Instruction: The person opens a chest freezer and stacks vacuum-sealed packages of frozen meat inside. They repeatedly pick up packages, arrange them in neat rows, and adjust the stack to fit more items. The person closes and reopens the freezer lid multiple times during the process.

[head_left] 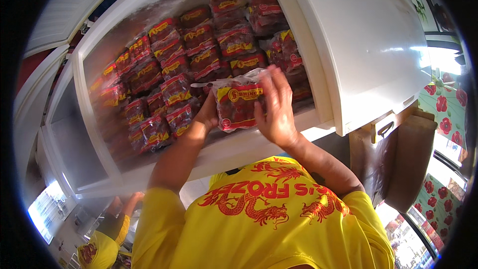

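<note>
A clear plastic food pack (238, 105) with dark red contents and a yellow-and-red label is held up over the near edge of a chest freezer. My left hand (203, 115) grips its left side, with the fingers partly hidden behind it. Against the right side rests my right hand (279, 107), fingers stretched upward and thumb apart over the front. Loose plastic film sticks out along the pack's top. Below and beyond it, many similar packs (204, 62) lie in stacked rows inside the freezer.
The freezer's white near rim (239, 145) runs in front of me. A white lid (366, 35) covers its right part. Brown padded seating (408, 159) stands at the right, near flowered curtains (443, 104). Another person in yellow (102, 246) is at lower left.
</note>
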A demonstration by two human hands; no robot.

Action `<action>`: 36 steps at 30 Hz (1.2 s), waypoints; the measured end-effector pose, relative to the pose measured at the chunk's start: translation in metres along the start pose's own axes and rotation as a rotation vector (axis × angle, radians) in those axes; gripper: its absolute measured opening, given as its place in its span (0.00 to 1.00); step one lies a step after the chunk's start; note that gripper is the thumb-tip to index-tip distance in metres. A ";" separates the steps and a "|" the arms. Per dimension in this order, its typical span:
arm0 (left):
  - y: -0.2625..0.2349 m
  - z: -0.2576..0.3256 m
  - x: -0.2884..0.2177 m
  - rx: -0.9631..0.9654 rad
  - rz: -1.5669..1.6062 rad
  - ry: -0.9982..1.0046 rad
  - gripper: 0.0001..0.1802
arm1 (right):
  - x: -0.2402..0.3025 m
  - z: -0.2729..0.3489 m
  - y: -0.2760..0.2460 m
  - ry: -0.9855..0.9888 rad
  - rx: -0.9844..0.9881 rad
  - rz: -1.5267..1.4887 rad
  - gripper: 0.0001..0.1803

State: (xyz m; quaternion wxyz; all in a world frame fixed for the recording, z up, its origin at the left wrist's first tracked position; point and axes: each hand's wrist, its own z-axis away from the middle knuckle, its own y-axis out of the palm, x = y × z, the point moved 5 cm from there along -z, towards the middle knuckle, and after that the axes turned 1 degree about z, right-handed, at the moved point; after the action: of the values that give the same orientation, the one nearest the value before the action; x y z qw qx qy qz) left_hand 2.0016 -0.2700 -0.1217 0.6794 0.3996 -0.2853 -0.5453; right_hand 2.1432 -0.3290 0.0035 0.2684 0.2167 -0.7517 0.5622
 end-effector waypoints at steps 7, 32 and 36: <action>0.008 -0.058 0.014 0.256 -0.466 0.161 0.33 | 0.007 0.019 -0.002 -0.037 0.313 0.222 0.39; 0.039 -0.114 0.064 0.018 -0.104 -0.206 0.46 | -0.058 0.020 -0.007 0.214 0.393 0.245 0.42; 0.049 -0.108 0.066 0.087 -0.001 -0.147 0.47 | -0.055 0.020 -0.011 0.244 0.365 0.265 0.47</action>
State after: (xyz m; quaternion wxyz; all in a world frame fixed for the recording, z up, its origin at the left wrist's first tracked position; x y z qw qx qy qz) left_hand 2.1313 -0.3043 -0.1388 0.6384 0.3875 -0.3577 -0.5607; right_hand 2.1882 -0.3500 -0.0288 0.2375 0.0915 -0.6216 0.7408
